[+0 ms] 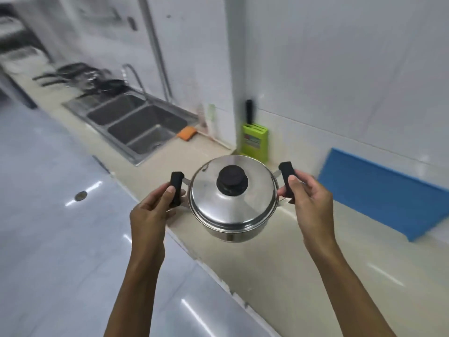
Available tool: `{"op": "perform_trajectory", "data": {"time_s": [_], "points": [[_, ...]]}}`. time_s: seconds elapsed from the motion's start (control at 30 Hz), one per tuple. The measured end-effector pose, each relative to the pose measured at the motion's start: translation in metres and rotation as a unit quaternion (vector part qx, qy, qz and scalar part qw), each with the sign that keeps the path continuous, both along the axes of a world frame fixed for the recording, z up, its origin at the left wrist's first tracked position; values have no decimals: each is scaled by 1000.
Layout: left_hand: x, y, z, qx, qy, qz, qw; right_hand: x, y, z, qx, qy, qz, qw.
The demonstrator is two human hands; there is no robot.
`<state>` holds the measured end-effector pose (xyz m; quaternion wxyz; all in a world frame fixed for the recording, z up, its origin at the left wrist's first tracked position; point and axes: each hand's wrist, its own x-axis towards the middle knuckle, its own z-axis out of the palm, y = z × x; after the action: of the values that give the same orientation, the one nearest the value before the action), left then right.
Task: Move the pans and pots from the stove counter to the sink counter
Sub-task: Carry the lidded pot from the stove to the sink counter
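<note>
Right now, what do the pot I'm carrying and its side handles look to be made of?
The lidded pot looks like polished stainless steel: silvery, with mirror-like reflections. Its side handles look like matte black plastic, though that is less certain.

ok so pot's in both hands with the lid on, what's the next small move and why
Probably carry the pot level along the counter toward the sink. The left hand and right hand each grip a black side handle, the pot is held up off the counter, and dark pans already lie beyond the sink. Keeping it level should stop the lid sliding.
</note>
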<state>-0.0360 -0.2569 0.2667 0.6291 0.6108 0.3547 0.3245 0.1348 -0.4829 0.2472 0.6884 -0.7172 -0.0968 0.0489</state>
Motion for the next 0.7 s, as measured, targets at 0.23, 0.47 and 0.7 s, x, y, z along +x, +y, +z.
{"op": "perform_trajectory", "data": {"time_s": [0.23,0.47,0.7], "points": [[-114,140,5,12,6,119,993,-68,186,1,6,20,114,993],[-188,272,-2,12,29,212,977,-124,343,-8,-19,22,215,976],[-203,417,-30,0,48,239,970,-128,501,-22,-46,32,246,968]]}}
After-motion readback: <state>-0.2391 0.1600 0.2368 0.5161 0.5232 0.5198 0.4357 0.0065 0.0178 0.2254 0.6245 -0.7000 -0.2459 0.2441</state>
